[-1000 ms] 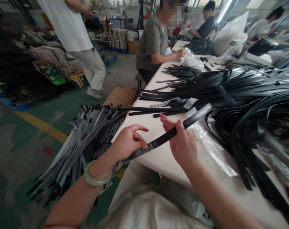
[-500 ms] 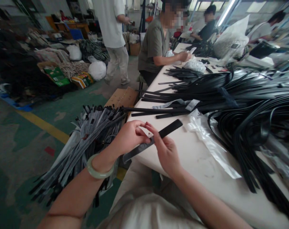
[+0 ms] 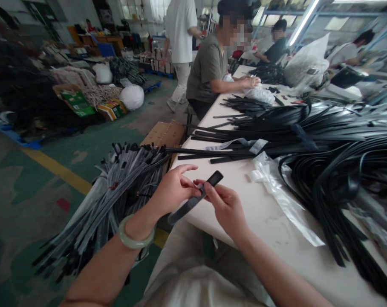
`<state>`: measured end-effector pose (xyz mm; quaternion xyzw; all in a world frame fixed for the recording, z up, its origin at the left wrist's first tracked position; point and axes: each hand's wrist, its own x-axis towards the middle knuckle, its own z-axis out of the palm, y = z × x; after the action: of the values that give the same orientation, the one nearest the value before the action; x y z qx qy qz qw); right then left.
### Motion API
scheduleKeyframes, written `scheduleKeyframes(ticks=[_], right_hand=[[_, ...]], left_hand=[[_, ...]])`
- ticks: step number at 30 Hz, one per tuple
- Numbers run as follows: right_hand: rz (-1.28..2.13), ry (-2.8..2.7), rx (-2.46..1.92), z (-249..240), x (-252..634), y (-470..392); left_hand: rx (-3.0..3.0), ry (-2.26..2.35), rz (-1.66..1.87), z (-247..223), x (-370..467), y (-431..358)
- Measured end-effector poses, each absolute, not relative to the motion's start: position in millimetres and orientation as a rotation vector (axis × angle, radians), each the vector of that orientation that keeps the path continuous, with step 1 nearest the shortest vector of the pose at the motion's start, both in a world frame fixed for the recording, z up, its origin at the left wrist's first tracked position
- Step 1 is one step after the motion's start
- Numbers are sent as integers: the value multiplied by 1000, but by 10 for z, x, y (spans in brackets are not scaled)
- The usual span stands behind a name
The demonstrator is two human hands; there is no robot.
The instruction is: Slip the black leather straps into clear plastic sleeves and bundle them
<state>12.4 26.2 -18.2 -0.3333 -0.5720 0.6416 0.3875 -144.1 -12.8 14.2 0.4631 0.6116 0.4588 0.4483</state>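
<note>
Left hand (image 3: 175, 191), loosely curled, and right hand (image 3: 227, 207), tighter, pinch 1 dark strip (image 3: 187, 207).

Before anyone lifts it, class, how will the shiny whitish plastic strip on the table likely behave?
The plastic strip would probably be floppy, since it lies creased and bunched at one end on the table. It looks thin, so likely light for its size. Its glossy surface may be slippery.

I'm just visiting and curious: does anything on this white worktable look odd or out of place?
Mildly: a crumpled, shiny whitish plastic strip lies loose and skewed beside the tangled black straps. Faint smudges mark the worktable; no spill shows.
</note>
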Motion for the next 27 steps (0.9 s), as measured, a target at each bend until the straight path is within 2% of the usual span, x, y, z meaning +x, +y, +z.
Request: scheduleKeyframes(ticks=[6, 9, 12, 15, 20, 27], right_hand=[[1501, -1570, -902, -205, 120, 207], [1656, -1366, -919, -117, 128, 228], [1845, -1174, -898, -51, 108, 216], [1950, -1061, -854, -31, 77, 184], [2053, -1038, -818, -82, 32, 167], [2301, -1019, -820, -263, -76, 32]], left_hand=[[1082, 1378, 1194, -15, -1476, -226], [1180, 1241, 1186, -207, -1562, -443], [1350, 1312, 1027, -383, -1627, -714], [1255, 1379, 943, -487, -1626, -951], [910, 1346, 997, -533, -1549, -1155], [819, 1548, 1013, -453, -1535, -1291]])
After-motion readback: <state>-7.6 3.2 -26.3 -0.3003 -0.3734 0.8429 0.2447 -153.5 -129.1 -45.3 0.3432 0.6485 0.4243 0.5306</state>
